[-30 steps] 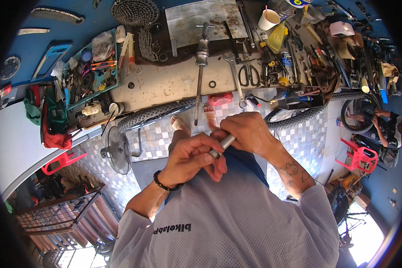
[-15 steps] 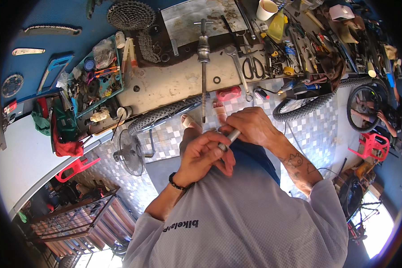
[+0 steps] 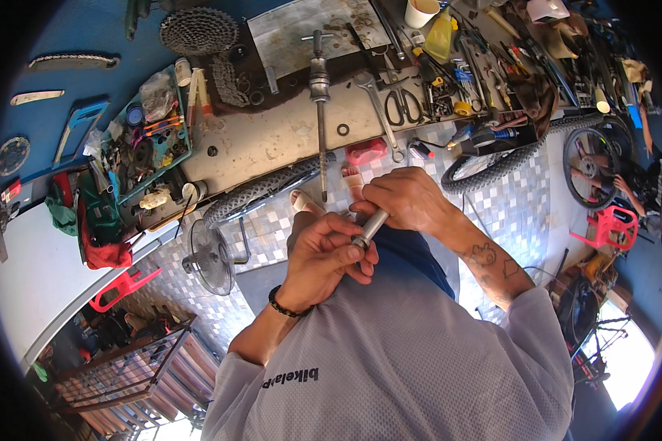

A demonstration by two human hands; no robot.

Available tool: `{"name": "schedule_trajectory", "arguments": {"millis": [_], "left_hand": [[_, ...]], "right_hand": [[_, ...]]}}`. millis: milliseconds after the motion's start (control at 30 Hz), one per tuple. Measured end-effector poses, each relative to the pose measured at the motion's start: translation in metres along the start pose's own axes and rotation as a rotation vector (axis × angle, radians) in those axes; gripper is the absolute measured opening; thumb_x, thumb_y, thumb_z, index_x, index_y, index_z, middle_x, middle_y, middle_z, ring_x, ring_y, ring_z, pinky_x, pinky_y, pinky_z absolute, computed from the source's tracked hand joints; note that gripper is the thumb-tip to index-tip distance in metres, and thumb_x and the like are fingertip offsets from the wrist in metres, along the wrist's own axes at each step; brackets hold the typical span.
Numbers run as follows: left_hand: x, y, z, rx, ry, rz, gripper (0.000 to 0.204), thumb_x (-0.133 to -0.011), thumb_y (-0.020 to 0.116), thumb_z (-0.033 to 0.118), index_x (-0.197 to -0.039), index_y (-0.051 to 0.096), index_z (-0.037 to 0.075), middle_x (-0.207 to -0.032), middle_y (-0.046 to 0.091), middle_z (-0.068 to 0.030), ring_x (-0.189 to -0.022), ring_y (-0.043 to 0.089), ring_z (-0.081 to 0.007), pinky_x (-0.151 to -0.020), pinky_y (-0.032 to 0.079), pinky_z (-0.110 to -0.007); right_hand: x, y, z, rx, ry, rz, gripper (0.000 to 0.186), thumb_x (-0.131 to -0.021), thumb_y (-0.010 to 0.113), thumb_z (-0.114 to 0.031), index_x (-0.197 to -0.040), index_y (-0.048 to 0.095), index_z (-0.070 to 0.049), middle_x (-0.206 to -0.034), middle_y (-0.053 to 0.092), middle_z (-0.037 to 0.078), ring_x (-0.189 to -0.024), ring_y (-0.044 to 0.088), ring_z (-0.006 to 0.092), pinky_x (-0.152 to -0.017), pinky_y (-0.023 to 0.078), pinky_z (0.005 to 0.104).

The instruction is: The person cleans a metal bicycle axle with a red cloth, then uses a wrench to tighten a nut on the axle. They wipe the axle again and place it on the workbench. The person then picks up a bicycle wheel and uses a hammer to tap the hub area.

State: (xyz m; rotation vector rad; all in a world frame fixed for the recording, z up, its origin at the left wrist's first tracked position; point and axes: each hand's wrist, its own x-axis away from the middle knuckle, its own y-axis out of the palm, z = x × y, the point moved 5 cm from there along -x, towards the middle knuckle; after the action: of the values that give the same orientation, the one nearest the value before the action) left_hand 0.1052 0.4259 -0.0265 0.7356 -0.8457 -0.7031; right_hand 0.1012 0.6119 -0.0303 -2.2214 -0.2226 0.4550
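Note:
In front of my shirt, both hands are closed round a short silver metal tube [image 3: 374, 223]. My right hand [image 3: 408, 200] grips its upper end, which the fingers hide. My left hand [image 3: 322, 257] pinches the lower end between thumb and fingers, where a darker round tip [image 3: 360, 242] shows. Whether the tip is a separate part, I cannot tell. Beyond my hands, a long metal rod tool with a T-handle [image 3: 319, 87] lies on the workbench [image 3: 261, 140], its thin end sticking out past the front edge.
A combination wrench [image 3: 378, 110] and scissors [image 3: 403, 108] lie on the bench, right of the rod tool. A bicycle cassette [image 3: 198, 31] and a teal parts tray [image 3: 186, 156] are at the left. A fan [image 3: 212, 257] stands below. Another person's hand [image 3: 625, 189] is near a wheel at the right.
The bench and its tools have shifted a little left in the view. Both hands still hold the metal tube; the left fingers have shifted slightly around its lower end.

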Motion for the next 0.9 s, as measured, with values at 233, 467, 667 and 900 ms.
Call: {"name": "schedule_trajectory", "arguments": {"millis": [233,467,667,900], "left_hand": [[-0.001,0.002,-0.003,0.017,0.072,-0.054,0.026,-0.104,0.061,-0.003,-0.129,0.057,0.002,-0.104,0.07,-0.0274,-0.09,0.077,-0.0299,-0.074,0.07,-0.04],[0.003,-0.006,0.012,-0.191,0.105,0.051,0.037,-0.104,0.064,0.004,-0.139,0.052,0.001,-0.109,0.071,-0.0233,-0.09,0.076,-0.0273,-0.07,0.069,-0.039],[0.004,-0.031,0.024,-0.417,0.22,0.252,0.037,-0.102,0.065,-0.002,-0.137,0.053,-0.001,-0.113,0.07,-0.0187,-0.094,0.072,-0.0213,-0.073,0.067,-0.035],[0.003,-0.028,0.022,-0.551,0.301,0.259,0.037,-0.096,0.068,-0.01,-0.128,0.054,-0.002,-0.121,0.065,-0.0159,-0.101,0.07,-0.0216,-0.08,0.068,-0.039]], "right_hand": [[-0.002,0.01,0.004,-0.083,-0.093,0.002,0.024,-0.085,0.083,-0.024,-0.096,0.069,-0.007,-0.071,0.06,0.006,-0.064,0.065,0.0277,-0.057,0.05,0.0419],[-0.012,-0.01,-0.007,0.074,0.041,-0.027,0.034,-0.074,0.084,-0.019,-0.099,0.063,-0.011,-0.094,0.063,0.006,-0.091,0.068,0.0255,-0.078,0.054,0.0403],[-0.019,-0.032,-0.03,0.133,0.139,-0.124,0.033,-0.082,0.083,-0.03,-0.102,0.065,-0.012,-0.096,0.062,0.006,-0.091,0.067,0.0255,-0.08,0.055,0.0389],[-0.015,-0.041,-0.037,0.169,0.11,-0.143,0.029,-0.084,0.082,-0.033,-0.1,0.067,-0.014,-0.096,0.061,0.005,-0.09,0.067,0.0234,-0.078,0.056,0.0381]]}}
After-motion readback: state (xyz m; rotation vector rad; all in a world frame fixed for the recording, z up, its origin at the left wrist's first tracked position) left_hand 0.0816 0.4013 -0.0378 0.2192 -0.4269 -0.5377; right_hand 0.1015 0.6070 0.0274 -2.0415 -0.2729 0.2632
